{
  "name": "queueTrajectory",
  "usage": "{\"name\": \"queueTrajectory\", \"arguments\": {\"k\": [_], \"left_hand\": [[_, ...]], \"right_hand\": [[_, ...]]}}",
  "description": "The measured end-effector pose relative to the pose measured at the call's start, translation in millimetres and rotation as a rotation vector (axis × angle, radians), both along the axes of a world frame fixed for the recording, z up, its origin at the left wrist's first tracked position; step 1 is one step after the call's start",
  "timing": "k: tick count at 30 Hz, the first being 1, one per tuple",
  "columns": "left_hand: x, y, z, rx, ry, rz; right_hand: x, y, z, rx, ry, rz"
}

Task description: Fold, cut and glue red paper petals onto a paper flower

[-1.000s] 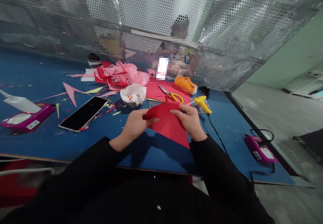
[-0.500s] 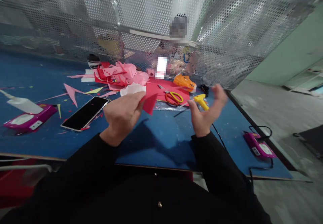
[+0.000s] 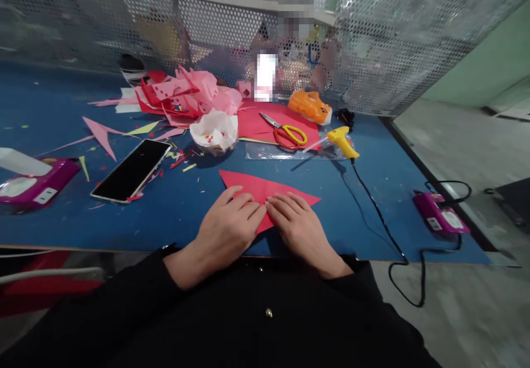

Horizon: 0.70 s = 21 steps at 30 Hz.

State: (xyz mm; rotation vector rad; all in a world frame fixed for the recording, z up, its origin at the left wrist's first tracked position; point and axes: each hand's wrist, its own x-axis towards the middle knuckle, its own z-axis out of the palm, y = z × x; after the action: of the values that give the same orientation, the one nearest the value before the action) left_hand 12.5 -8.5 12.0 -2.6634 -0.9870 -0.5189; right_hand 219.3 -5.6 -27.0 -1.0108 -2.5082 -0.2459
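Observation:
A red sheet of paper [image 3: 267, 187], folded into a triangle, lies on the blue table close to my body. Both hands are on it, side by side. My left hand [image 3: 232, 220] has bent fingers closed down on the paper's left part, the thumb mostly hidden. My right hand [image 3: 296, 224] grips the right part the same way, its fingertips almost meeting the left ones at the middle. The paper's lower point shows between the hands. Beyond it lie yellow-and-red-handled scissors [image 3: 287, 135] on larger red paper [image 3: 265, 119].
A yellow glue gun [image 3: 343, 141] stands to the right, its cord running to a purple power box [image 3: 441, 213]. Leftward are a phone [image 3: 131, 170], a crumpled white paper bowl [image 3: 214, 131], pink paper scraps [image 3: 194, 94] and another purple box [image 3: 45, 183]. An orange packet [image 3: 309, 106] lies behind.
The red paper, held up in my left hand before, now rests on the table as a triangle. My right hand came in from the right, beside the glue gun, onto it. The view tilted down.

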Motion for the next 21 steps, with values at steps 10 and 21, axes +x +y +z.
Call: {"name": "queueTrajectory", "arguments": {"k": [10, 21], "left_hand": [[-26.7, 0.3, -28.5, -0.251, -0.220, -0.019], [-22.2, 12.8, -17.4, -0.427, -0.445, 0.259]], "right_hand": [[1.0, -14.4, 1.8, -0.297, 0.206, -0.087], [-6.7, -9.7, 11.4, -0.437, 0.532, -0.416]]}}
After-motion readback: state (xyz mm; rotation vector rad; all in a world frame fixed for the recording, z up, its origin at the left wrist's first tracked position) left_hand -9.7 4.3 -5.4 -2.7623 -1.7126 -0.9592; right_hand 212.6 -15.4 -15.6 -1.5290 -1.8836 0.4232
